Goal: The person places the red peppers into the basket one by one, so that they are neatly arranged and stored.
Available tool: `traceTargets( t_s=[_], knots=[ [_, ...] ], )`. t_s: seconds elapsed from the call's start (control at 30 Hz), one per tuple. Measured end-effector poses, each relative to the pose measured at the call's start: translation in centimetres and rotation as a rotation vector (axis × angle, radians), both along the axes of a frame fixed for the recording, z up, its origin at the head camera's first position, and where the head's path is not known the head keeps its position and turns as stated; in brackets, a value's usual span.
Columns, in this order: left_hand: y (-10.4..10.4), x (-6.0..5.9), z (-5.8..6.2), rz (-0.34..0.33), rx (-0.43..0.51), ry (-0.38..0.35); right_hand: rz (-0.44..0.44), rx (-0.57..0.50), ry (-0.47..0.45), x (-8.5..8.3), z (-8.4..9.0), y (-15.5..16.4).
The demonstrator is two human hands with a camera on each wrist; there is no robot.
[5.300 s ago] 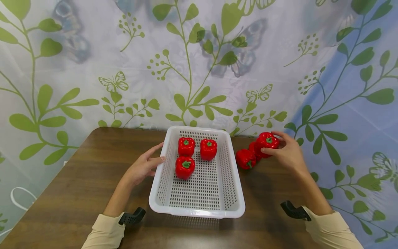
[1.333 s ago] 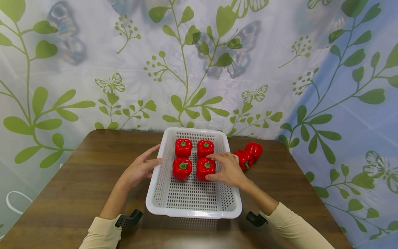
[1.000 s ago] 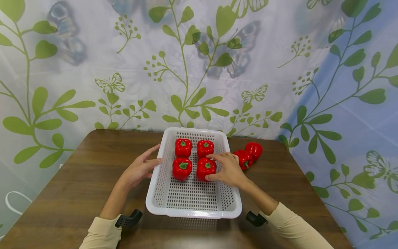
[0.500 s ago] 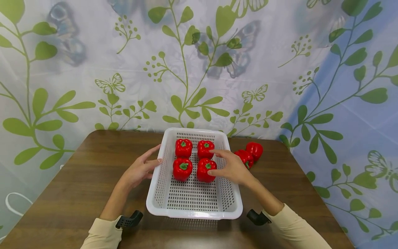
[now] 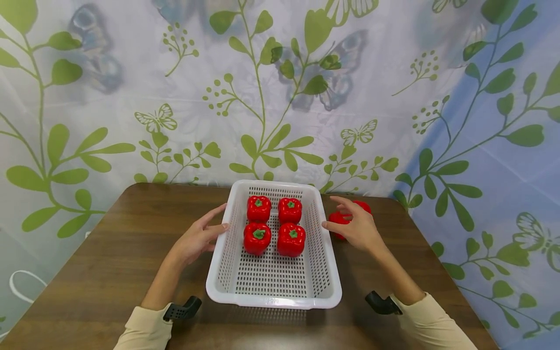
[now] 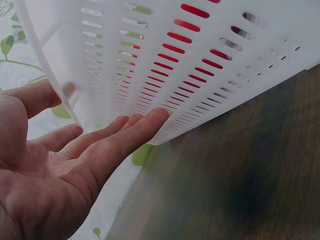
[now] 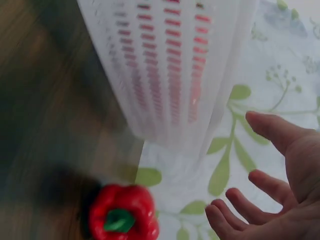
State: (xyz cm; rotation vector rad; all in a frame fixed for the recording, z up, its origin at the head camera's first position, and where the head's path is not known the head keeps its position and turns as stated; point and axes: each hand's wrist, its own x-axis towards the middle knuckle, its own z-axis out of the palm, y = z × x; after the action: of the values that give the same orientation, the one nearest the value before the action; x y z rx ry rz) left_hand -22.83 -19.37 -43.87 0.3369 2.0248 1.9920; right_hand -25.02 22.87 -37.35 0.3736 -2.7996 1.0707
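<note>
A white perforated plastic basket (image 5: 273,287) stands on the wooden table, with several red bell peppers (image 5: 290,240) upright inside it in two rows. My left hand (image 5: 197,238) holds the basket's left side. Its thumb laps over the rim, and its fingers (image 6: 125,137) lie against the outer wall in the left wrist view. Off the basket's right side, my right hand (image 5: 360,226) hovers with fingers spread and nothing in them. Beneath it are two more red bell peppers (image 5: 339,221), partly hidden by the hand. One bell pepper (image 7: 125,212) shows its green stem in the right wrist view.
A brown wooden table (image 5: 144,233) carries everything. Behind it hangs a pale curtain (image 5: 280,97) printed with leaves and butterflies. A white cord loop (image 5: 19,287) is at the far left.
My right hand took a bell pepper from the right-hand group, set it in the basket's front right and let go. It has since moved right, out over the other peppers. My left hand stays put.
</note>
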Motion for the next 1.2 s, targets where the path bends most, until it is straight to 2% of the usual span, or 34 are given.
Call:
traceTargets(
  t_s=[0.2, 0.4, 0.77, 1.2],
  knots=[
    [-0.2, 0.0, -0.1, 0.006, 0.000, -0.003, -0.113, 0.015, -0.003, -0.4, -0.9, 1.9],
    [-0.3, 0.1, -0.1, 0.008, -0.001, -0.003, -0.166, 0.053, 0.019, -0.8, -2.3, 3.2],
    [-0.2, 0.1, -0.2, 0.001, 0.016, -0.011, -0.205, 0.085, 0.045, -1.5, -5.8, 3.9],
    [0.0, 0.0, 0.1, -0.002, 0.022, -0.015, -0.216, 0.098, 0.066, -1.9, -7.1, 4.1]
  ],
)
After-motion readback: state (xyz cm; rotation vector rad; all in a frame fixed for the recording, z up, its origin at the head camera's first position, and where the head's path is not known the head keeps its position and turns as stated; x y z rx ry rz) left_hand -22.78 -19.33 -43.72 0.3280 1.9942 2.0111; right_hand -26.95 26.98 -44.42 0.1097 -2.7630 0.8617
